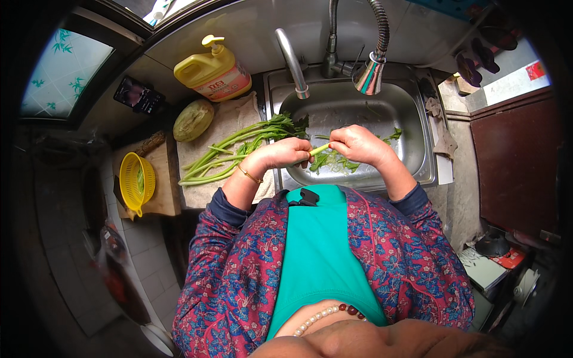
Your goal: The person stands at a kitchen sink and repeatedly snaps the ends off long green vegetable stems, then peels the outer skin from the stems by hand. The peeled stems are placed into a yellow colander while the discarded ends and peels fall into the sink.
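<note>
Over the stainless steel sink [405, 105], a pale green celery stalk [319, 150] spans the gap between my two hands. My left hand [290, 152] grips one end of it near the sink's left rim. At the other end, the fingertips of my right hand [356, 142] pinch the stalk. Torn celery leaves [335, 162] and thin peelings lie in the basin below. A bunch of leafy celery [224, 156] rests on a beige cloth [241, 112] left of the sink, its leaves reaching over the rim. My left forearm partly covers it.
A yellow detergent jug [215, 74] and a pale green melon-like vegetable [193, 120] stand behind the celery. Farther left, a yellow plastic colander [137, 183] sits on a wooden cutting board [163, 179]. The steel faucet [291, 62] and a pull-down spray head [369, 76] overhang the sink.
</note>
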The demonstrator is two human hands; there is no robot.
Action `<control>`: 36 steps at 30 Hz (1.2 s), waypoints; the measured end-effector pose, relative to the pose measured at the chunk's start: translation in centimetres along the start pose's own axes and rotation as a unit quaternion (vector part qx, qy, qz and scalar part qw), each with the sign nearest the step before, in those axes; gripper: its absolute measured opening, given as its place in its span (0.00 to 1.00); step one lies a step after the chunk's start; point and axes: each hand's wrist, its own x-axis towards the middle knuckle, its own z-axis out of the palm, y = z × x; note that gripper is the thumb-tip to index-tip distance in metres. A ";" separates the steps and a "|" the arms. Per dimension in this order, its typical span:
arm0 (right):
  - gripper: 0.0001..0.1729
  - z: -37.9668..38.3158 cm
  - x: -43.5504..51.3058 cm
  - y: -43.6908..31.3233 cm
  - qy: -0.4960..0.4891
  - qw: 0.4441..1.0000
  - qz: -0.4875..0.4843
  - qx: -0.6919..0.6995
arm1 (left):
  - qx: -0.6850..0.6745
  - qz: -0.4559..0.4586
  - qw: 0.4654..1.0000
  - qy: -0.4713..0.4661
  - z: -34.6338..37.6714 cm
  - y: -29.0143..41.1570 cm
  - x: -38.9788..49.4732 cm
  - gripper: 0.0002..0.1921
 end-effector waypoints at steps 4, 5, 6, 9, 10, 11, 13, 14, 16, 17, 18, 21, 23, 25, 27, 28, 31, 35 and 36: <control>0.11 0.8 -0.2 -0.4 0.051 0.996 0.020 -0.065 | 0.135 -0.006 0.984 0.116 1.0 -0.1 0.8 0.14; 0.11 1.1 -0.2 -0.6 0.065 0.994 0.029 -0.085 | 0.164 -0.013 0.975 0.151 1.4 -0.2 1.1 0.14; 0.11 1.4 -0.1 -0.8 0.079 0.992 0.030 -0.094 | 0.183 0.007 0.962 0.201 1.9 -0.3 1.3 0.12; 0.11 2.2 -0.2 -1.7 0.114 0.987 0.026 -0.109 | 0.244 0.001 0.920 0.305 3.1 -0.8 2.0 0.12; 0.12 2.5 -0.2 -2.0 0.120 0.987 0.019 -0.107 | 0.259 -0.002 0.911 0.321 3.2 -1.0 2.2 0.12; 0.12 2.7 -0.2 -2.3 0.130 0.986 0.008 -0.103 | 0.254 -0.011 0.907 0.336 3.3 -1.1 2.4 0.11; 0.11 2.9 -0.3 -2.7 0.136 0.986 0.020 -0.096 | 0.244 -0.027 0.897 0.367 3.4 -1.3 2.7 0.11; 0.11 2.9 -0.3 -2.8 0.135 0.986 0.034 -0.091 | 0.218 -0.014 0.896 0.387 3.5 -1.4 2.7 0.11; 0.11 2.7 -0.3 -2.7 0.128 0.988 0.058 -0.070 | 0.162 0.015 0.889 0.428 3.4 -1.5 2.6 0.11; 0.11 2.6 -0.3 -2.6 0.122 0.989 0.068 -0.054 | 0.137 0.020 0.892 0.430 3.4 -1.5 2.5 0.11; 0.11 2.5 -0.2 -2.5 0.120 0.989 0.081 -0.038 | 0.111 0.025 0.895 0.431 3.4 -1.5 2.3 0.11; 0.11 2.5 0.0 -2.2 0.090 0.977 0.131 0.144 | 0.016 0.045 0.902 0.430 3.3 -1.2 2.1 0.10; 0.11 2.4 0.0 -2.1 0.051 0.945 0.169 0.275 | -0.046 0.058 0.906 0.417 3.3 -0.9 2.0 0.10; 0.11 2.3 0.1 -2.0 0.021 0.903 0.191 0.384 | -0.101 0.067 0.912 0.392 3.3 -0.5 1.8 0.09; 0.11 2.3 0.2 -1.9 0.011 0.860 0.184 0.475 | -0.166 0.075 0.913 0.366 3.4 -0.1 1.6 0.09; 0.10 2.4 0.2 -2.0 0.028 0.866 0.184 0.463 | -0.203 0.081 0.911 0.349 3.5 0.1 1.5 0.08; 0.10 3.1 0.4 -2.2 0.082 0.881 0.162 0.438 | -0.317 0.108 0.888 0.314 3.4 0.5 1.0 0.07; 0.10 3.7 0.6 -2.1 0.109 0.905 0.118 0.394 | -0.440 0.126 0.826 0.328 3.5 0.9 1.2 0.07; 0.10 3.8 0.6 -2.1 0.109 0.908 0.114 0.388 | -0.471 0.132 0.806 0.334 3.5 0.9 1.2 0.07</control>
